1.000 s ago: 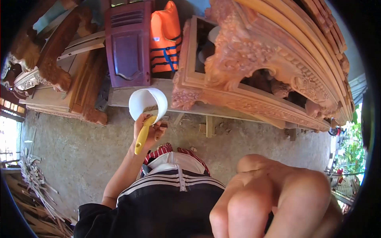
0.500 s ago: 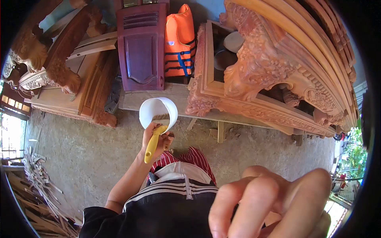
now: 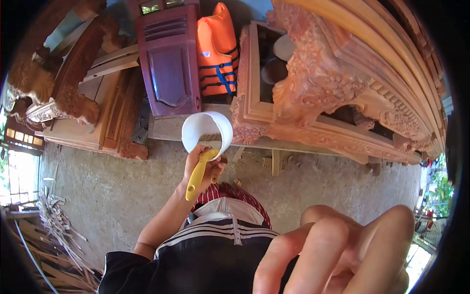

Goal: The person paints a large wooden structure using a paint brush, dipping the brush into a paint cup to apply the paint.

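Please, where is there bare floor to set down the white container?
Bare concrete floor shows between the wood scraps and the left arm, and between the carved furniture and the right hand. Crowded: lower left, with scraps; far side, where purple panel, orange vest and furniture stand close.

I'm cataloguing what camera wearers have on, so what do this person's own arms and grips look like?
The left grip and right grip are bare five-fingered hands, with no gloves or rings visible. The left forearm is bare too, with no watch showing, below a short black sleeve with a thin pale edge. The right sleeve cannot be seen.
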Demonstrator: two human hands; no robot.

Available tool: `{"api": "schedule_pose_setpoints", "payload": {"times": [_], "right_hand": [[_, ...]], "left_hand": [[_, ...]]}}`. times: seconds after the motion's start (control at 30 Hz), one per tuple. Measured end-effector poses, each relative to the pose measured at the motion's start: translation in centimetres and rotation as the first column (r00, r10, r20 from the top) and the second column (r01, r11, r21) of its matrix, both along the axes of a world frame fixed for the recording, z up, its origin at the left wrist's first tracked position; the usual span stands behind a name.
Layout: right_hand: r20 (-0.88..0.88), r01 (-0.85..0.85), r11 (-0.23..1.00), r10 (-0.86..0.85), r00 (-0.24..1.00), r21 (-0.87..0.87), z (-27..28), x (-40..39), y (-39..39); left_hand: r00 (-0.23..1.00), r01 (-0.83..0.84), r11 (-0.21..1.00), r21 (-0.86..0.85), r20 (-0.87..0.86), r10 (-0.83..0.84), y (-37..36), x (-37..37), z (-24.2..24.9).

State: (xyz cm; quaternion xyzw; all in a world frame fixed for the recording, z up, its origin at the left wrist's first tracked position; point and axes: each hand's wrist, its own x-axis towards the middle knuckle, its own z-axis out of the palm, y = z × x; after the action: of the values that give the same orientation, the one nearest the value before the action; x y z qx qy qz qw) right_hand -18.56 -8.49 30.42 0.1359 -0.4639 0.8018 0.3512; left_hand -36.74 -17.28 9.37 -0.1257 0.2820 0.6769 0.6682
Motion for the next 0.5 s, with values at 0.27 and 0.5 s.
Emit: {"api": "schedule_pose_setpoints", "payload": {"times": [0.27,0.5], "right_hand": [[0.369,0.347,0.835,-0.512,0.776,0.428,-3.9,-1.3,1.0],[0.177,0.103,0.233,-0.906,0.386,0.967,-16.2,-5.9,-1.5]], "left_hand": [[0.995,-0.099,0.995,0.001,0.016,0.099,2.2,0.9,2.2],[0.993,0.11,0.958,0.264,0.017,-0.119,3.1,-2.6,1.5]]}}
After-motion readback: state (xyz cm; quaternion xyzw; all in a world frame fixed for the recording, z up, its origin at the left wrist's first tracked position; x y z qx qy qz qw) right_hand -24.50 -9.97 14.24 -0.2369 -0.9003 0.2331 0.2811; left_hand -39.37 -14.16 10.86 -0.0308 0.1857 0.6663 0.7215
